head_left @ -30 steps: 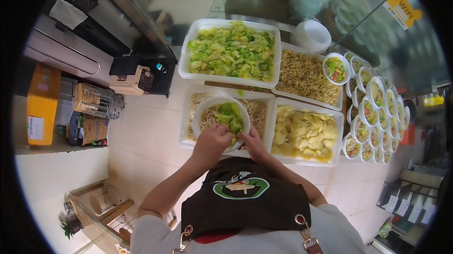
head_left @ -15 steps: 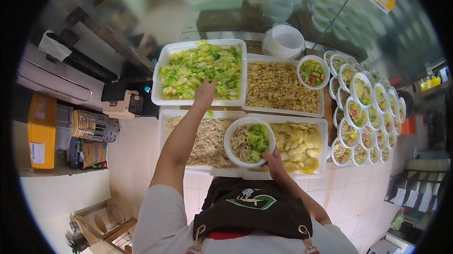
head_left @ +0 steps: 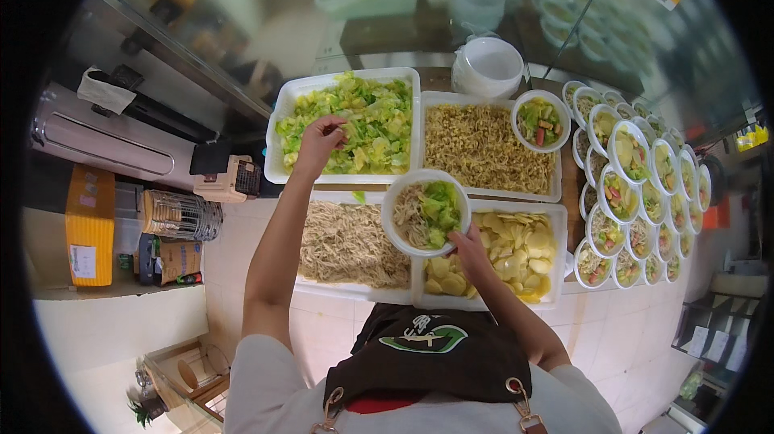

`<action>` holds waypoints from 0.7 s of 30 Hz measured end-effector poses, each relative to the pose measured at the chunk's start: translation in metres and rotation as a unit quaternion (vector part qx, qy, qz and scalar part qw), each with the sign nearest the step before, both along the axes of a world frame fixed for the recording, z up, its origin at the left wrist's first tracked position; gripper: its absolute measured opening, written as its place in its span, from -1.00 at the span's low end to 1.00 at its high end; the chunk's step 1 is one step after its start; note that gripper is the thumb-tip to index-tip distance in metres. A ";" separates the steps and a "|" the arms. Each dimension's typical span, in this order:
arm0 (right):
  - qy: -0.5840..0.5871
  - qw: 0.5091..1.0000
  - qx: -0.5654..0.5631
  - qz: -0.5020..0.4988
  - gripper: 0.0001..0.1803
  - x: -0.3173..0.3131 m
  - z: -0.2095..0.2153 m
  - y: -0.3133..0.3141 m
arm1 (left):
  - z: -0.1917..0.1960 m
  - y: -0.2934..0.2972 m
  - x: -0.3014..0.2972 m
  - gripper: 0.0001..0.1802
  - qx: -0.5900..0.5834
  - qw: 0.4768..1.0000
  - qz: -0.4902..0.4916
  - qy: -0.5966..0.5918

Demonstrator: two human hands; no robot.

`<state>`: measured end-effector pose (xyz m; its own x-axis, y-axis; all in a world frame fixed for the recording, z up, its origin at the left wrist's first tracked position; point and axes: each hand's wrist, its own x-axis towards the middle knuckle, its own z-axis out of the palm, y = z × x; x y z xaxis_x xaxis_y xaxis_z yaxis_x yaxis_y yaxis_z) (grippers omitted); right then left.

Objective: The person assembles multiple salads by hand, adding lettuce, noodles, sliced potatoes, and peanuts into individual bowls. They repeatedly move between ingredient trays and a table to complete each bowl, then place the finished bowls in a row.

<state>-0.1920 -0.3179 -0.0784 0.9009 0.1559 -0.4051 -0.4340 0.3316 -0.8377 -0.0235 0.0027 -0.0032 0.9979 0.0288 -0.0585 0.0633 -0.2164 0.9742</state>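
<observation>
Here, the white bowl point(head_left: 426, 212) is the landmark: it sits above the seam between the shredded-strip tray point(head_left: 348, 245) and the potato-slice tray point(head_left: 504, 253), holding pale strips and a clump of green leaves. The right hand point(head_left: 470, 245) holds it at its lower right edge, fingers curled under the rim; how firmly they press is hidden by the bowl itself. Up and to the left of the bowl, the left hand point(head_left: 319, 137) rests on the lettuce tray point(head_left: 347, 124), fingertips bunched together and pinching chopped lettuce, though the pinched pieces blend into the heap.

Directly above the bowl lies a tray of thin brownish sprouts or noodles point(head_left: 480, 148); which of the two is hard to tell. To the bowl's upper right stands a filled salad bowl point(head_left: 541, 120), and farther right many filled bowls point(head_left: 637, 184) crowd together, overlapping so their lower parts are covered. A stack of empty white bowls point(head_left: 487, 67) stands above, partly blurred. The dark apron point(head_left: 439, 353) below the bowl hides the counter's near edge. The glass panel behind the trays shows only smeared reflections.
</observation>
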 end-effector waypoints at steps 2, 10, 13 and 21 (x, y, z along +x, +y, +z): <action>-0.002 1.000 0.010 0.008 -0.63 0.007 -0.007 0.004 | 0.032 -0.038 -0.028 -0.78 -0.030 0.997 -0.072 0.022; 0.004 1.000 0.015 -0.004 -0.63 0.001 -0.004 0.020 | 0.033 -0.103 -0.092 -0.65 0.185 0.960 -0.206 -0.031; 0.019 1.000 -0.003 -0.013 -0.62 -0.010 -0.009 0.008 | 0.017 -0.050 -0.073 -0.83 0.109 0.993 -0.011 -0.039; 0.053 0.996 -0.036 -0.065 -0.55 -0.038 -0.014 -0.020 | -0.150 -0.015 -0.107 -0.72 -0.086 0.958 0.206 0.182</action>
<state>-0.2303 -0.3384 -0.0922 0.8635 0.0076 -0.5043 -0.4781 0.3312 -0.8135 -0.1309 -0.0128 -0.1533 0.8165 0.3733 -0.4404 0.4516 0.0621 0.8900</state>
